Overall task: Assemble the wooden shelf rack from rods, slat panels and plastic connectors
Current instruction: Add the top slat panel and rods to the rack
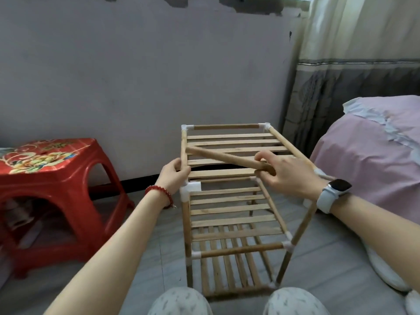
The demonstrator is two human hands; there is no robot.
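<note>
Wooden rod [227,158]: loose, pinched at its near end between the thumb and fingers [264,155] of the right hand [288,173]; the fingers curl round it.
Rod axis: long axis runs slantwise from the right hand at lower right up and away to the left, its far end lying over the top slats [234,142] close to the left rail [183,146].
Left fingers: the left hand [175,176] wraps its thumb and fingers round the left rail of the top tier, just above the near left connector [191,189].
Rack [234,212]: stands upright on the floor [136,258] between the person's knees and the wall [136,76]; three slatted tiers, the top slats running left to right, the bottom ones running front to back.
Connectors: white plastic corners at the far left [186,128] and far right [265,126] of the top tier, and lower down on the front posts.
Top front: the near edge of the top tier, between the two hands, has slats but no front rod that I can make out.
Writing: none readable; the stool [52,178] top bears a printed flower pattern only.
Wrists: red bead bracelet [159,192] on the left, watch [334,192] with a white strap on the right.
Surroundings: red plastic stool at left, near the wall; bed [368,160] with a pink cover at right, just beside the rack; curtain [354,64] behind it.
</note>
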